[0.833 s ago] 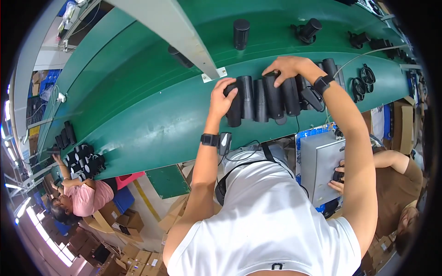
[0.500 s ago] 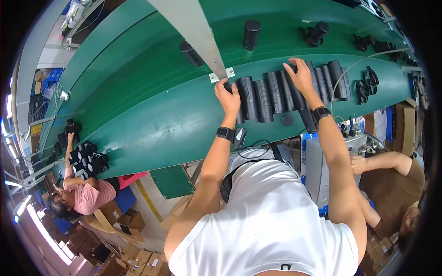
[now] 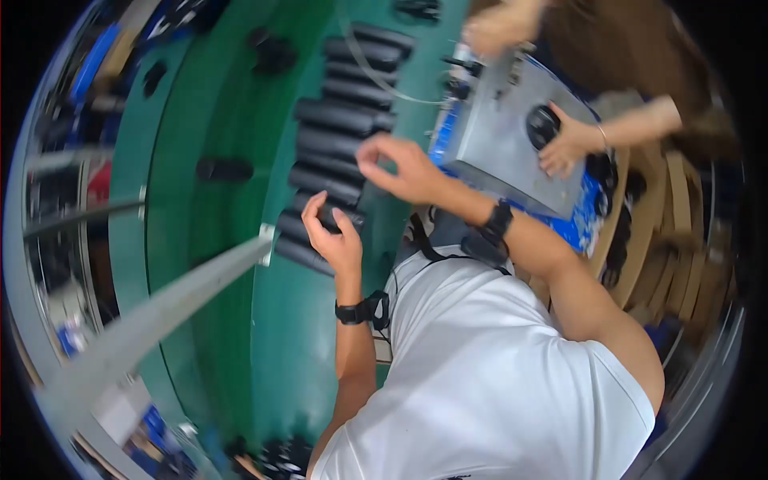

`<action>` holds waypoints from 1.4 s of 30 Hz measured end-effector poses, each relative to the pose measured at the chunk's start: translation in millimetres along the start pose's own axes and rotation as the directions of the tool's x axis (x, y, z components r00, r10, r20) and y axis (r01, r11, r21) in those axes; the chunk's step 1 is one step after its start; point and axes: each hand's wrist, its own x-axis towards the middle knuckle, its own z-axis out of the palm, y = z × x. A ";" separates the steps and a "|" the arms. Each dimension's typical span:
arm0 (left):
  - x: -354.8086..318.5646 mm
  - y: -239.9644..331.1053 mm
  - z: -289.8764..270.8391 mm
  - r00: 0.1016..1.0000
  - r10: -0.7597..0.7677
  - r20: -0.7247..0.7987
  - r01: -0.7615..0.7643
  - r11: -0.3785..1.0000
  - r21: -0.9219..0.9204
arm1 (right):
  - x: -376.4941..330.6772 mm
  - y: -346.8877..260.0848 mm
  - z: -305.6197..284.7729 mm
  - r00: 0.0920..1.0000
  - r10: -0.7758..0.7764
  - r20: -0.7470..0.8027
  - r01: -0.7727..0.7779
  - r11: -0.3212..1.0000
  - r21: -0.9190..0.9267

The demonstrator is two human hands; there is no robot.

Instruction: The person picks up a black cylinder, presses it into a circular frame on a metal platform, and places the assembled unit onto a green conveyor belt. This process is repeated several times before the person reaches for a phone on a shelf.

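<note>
A row of black ribbed cylinders point(image 3: 344, 117) lies side by side on the green workbench point(image 3: 300, 360). My left hand point(image 3: 336, 242) is at the near end of the row, thumb and fingers apart over the end of a cylinder; whether it presses on it is unclear. My right hand point(image 3: 406, 170) hovers by the right ends of the cylinders, thumb and forefinger bent into a loop with a gap and nothing visible between them. Both hands are slightly blurred.
A grey metal post point(image 3: 184, 300) slants down to the bench beside the row. Another black cylinder point(image 3: 225, 169) lies on the darker green strip. At right, a co-worker's hand point(image 3: 566, 142) touches a round black part point(image 3: 543, 126) on a grey metal box point(image 3: 502, 144). A thin cable crosses the row's far end.
My view has swung to the right, so the row now runs up the picture and the co-worker's box shows fully. My right hand has drawn back from the cylinders toward me.
</note>
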 end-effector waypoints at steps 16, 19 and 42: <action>-5.5 100.7 165.4 0.585 0.312 0.749 -0.163 0.950 -0.268 | -278.3 -5.8 -126.5 0.606 0.644 -0.466 -0.638 0.744 0.199; -10.5 121.7 177.2 0.526 0.330 0.784 -0.206 0.944 -0.259 | -267.9 -12.0 -141.8 0.638 0.676 -0.370 -0.663 0.726 0.184; 14.6 129.9 321.3 -0.143 0.499 0.855 -0.781 0.474 -0.407 | -87.8 52.9 -298.0 0.640 0.668 -0.380 -0.509 -0.002 -0.861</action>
